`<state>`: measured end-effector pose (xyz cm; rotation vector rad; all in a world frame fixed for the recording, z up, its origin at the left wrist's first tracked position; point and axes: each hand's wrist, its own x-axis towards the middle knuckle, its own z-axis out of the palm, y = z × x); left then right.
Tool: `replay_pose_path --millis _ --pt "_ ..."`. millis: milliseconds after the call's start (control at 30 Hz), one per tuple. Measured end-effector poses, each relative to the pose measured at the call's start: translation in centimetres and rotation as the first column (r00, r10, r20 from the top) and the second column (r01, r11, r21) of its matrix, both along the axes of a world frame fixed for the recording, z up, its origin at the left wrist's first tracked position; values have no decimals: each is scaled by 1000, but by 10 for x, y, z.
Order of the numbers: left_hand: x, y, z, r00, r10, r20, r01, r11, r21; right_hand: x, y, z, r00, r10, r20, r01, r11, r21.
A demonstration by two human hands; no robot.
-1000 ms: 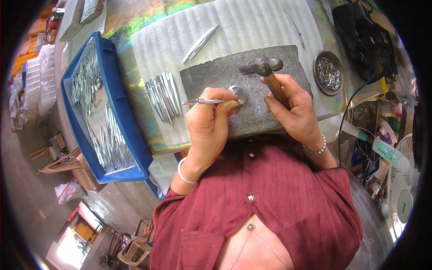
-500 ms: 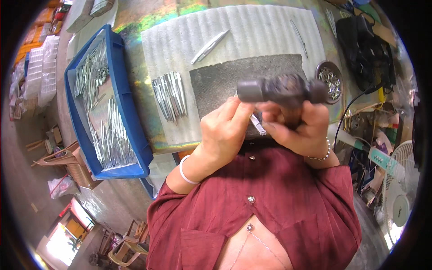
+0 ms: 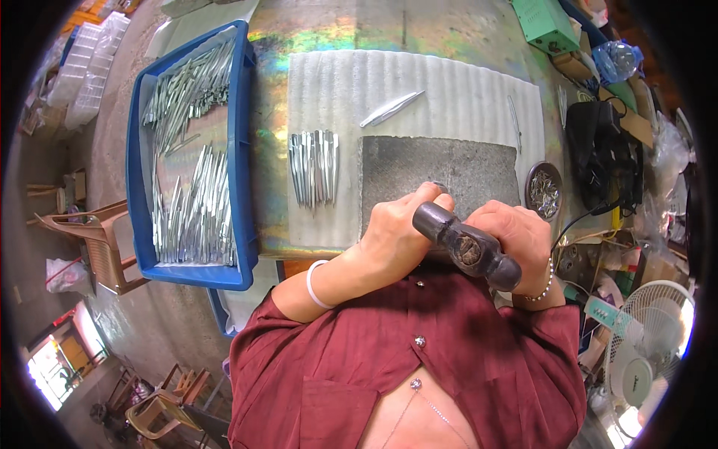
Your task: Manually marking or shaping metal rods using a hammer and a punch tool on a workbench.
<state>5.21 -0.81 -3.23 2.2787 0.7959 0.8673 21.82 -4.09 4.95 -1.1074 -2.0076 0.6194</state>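
My right hand (image 3: 516,232) is wrapped round the handle of a dark ball-peen hammer (image 3: 449,228), whose head hangs tilted in front of my fingers and hides part of both hands. Beside it, my left hand (image 3: 396,232) is closed, its fingers pinched together over the near edge of a dark grey rough slab (image 3: 441,165). A tiny dark tip shows at those fingers; what they hold is otherwise hidden. Left of the slab lies a row of slim silver tweezer-like pieces (image 3: 314,168). Beyond the slab, another slim silver piece (image 3: 393,108) rests on a white foam sheet (image 3: 464,82).
A blue tray (image 3: 245,157) full of slim silver pieces stands at the left. Right of the slab is a round dark dish (image 3: 543,191) of small shiny metal parts. A thin metal rod (image 3: 514,123), a black bag-like object (image 3: 602,153) and a fan (image 3: 647,337) are further right.
The hammer head has come nearer my body and tilted, its ball end lower. The silver piece seen between my hands is now hidden. The whole view has shifted, showing more of the table's far side.
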Motion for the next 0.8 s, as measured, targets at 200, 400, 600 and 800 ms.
replay_pose_path --millis 200,400,600,800 --pt "-1 3 -8 998 -5 64 3 999 34 0 -2 13 1000 0 14 3 979 -202" --pt "-4 5 0 1000 7 18 -8 999 34 15 -37 24 976 -204 -76 175 942 -286" --pt "-1 8 0 999 4 43 -5 1000 31 21 -47 39 981 -139 138 161 972 -170" --pt "0 5 -4 1000 5 27 -5 1000 20 21 -54 45 950 -162 267 214 961 -176"
